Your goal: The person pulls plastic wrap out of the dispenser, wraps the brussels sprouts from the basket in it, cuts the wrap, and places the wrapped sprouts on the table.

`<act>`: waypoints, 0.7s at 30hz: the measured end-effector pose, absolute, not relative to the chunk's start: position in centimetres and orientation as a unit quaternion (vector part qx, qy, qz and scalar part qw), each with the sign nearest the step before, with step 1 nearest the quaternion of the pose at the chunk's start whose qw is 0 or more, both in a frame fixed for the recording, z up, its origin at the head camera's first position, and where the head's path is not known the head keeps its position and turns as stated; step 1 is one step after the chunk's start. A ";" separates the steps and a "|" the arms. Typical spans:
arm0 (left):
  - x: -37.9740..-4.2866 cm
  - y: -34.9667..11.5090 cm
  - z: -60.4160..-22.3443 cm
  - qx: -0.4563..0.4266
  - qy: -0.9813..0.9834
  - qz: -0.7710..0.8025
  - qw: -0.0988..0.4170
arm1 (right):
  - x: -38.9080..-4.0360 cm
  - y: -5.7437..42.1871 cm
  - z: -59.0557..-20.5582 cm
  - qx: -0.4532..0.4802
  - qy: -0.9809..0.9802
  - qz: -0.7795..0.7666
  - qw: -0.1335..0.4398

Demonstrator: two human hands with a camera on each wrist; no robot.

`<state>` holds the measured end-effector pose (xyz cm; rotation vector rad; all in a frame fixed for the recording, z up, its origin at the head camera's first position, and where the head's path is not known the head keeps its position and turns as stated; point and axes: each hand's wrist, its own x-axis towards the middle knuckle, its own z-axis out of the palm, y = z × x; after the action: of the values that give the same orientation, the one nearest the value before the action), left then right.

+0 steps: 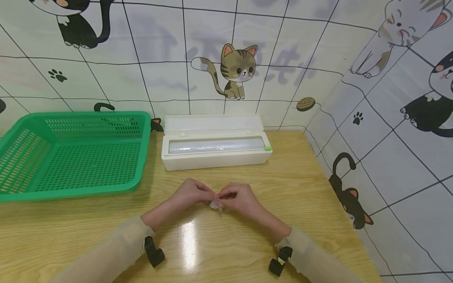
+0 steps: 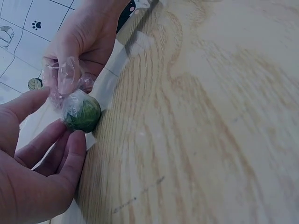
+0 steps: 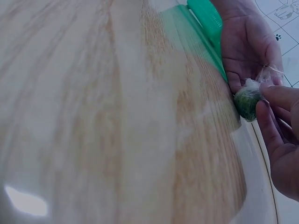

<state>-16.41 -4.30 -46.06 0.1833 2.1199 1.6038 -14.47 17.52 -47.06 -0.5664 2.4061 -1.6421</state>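
Observation:
A small round green thing, perhaps a vegetable, is wrapped in clear cling film. In the head view only the crumpled film shows between the two hands, just above the table. My left hand pinches the wrap from the left, its fingers beside the green thing in the left wrist view. From the other side, my right hand pinches the gathered film between thumb and fingers. Seen in the right wrist view, the wrapped green thing sits between both hands' fingertips.
Behind the hands stands a white cling film box with its lid raised, a film roll inside and a green tab at its right end. A green plastic basket is at the left. A cat-print sheet borders the wooden table.

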 end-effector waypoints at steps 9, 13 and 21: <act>-16.6 -4.7 -46.3 0.116 0.777 0.572 0.237 | -14.5 17.6 -46.6 -0.167 0.814 -0.545 0.116; -16.6 -5.0 -46.5 0.146 0.765 0.581 0.238 | -14.7 17.7 -46.8 -0.173 0.812 -0.545 0.117; -16.5 -5.1 -46.8 0.189 0.756 0.582 0.233 | -14.9 17.9 -47.3 -0.182 0.798 -0.564 0.114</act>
<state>-16.51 -5.05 -46.78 0.5202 2.0758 1.5989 -14.89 17.86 -47.26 -0.5322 2.3383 -1.6526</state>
